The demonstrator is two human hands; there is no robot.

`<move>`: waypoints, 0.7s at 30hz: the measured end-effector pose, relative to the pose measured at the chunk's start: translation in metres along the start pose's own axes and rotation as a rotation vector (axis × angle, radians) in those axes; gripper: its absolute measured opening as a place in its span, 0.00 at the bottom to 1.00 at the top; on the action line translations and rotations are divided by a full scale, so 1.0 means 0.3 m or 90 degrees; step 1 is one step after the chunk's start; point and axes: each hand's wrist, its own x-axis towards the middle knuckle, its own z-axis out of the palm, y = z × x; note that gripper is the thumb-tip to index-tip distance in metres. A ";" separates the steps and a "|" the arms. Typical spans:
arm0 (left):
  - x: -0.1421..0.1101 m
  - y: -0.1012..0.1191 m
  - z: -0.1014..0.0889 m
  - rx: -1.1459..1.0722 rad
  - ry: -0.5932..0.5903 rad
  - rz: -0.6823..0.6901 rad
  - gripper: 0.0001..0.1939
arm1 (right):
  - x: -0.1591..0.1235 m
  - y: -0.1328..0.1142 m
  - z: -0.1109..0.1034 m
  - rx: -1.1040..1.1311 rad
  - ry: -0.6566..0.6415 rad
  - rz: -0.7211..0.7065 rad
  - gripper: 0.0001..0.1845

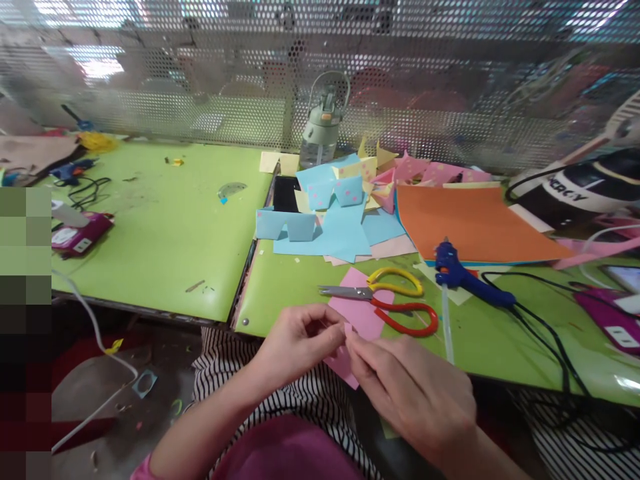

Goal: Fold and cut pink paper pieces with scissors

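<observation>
Two hands (303, 340) (417, 390), curled nearly closed, pinch a small piece of pink paper (349, 329) directly between them.

A bottle (322, 125) stands upright in front of a perforated metal screen (200, 107), handle raised. At far right, a black object (575, 193), lettered "NERGY", lies tilted; kind unclear. One purple box (93, 233) sits at left. A white cable (94, 416) hangs there. Yellow strands (97, 141) lie behind.

A person's left hand (303, 339) and right hand (415, 383) pinch close together at the near edge of the worktop (285, 287), bare forearms (213, 415) angled inward.
</observation>
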 end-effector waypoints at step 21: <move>-0.043 -0.014 0.015 -0.166 0.060 -0.021 0.14 | -0.023 0.035 -0.018 0.061 0.041 0.082 0.05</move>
